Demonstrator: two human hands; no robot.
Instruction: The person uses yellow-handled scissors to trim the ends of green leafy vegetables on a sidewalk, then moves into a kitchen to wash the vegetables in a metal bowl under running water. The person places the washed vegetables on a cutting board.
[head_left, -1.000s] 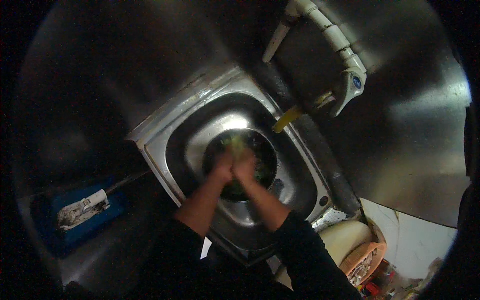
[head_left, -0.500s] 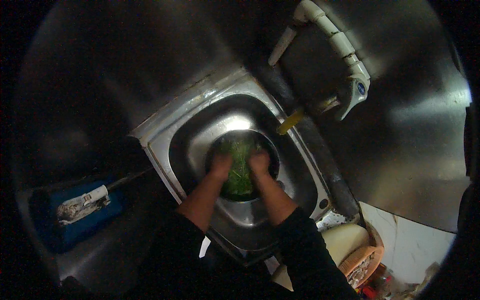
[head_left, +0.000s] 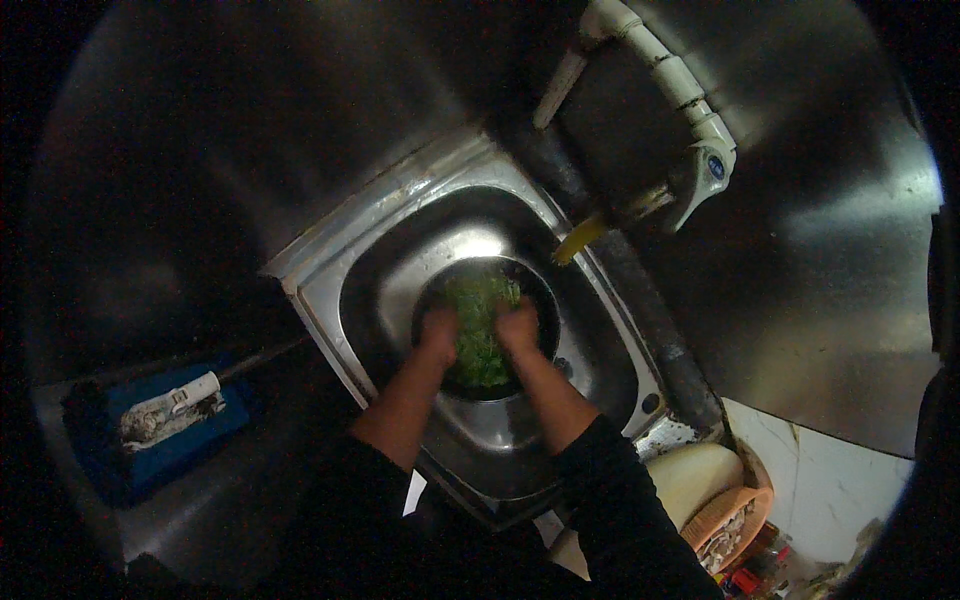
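Note:
A round metal bowl [head_left: 486,397] sits in the steel sink [head_left: 375,290], holding bright green leafy vegetables [head_left: 481,340]. Both my hands reach down inside the bowl. My left hand [head_left: 439,327] is against the left side of the greens, and my right hand [head_left: 517,325] touches them on the right. Motion blur and the leaves hide the fingers of both hands, so I cannot make out how far they are closed. The greens look smeared by movement too.
A white pipe tap [head_left: 680,85] with a lever juts over the far right. A yellow tube end [head_left: 580,240] points toward the sink. On the left lies a blue tray [head_left: 190,437] with a stained white-handled tool [head_left: 172,410]. An orange basket [head_left: 762,508] stands at lower right.
The greens have shifted and spread inside the bowl between my hands. My hands stay at nearly the same place. The whole view has moved slightly.

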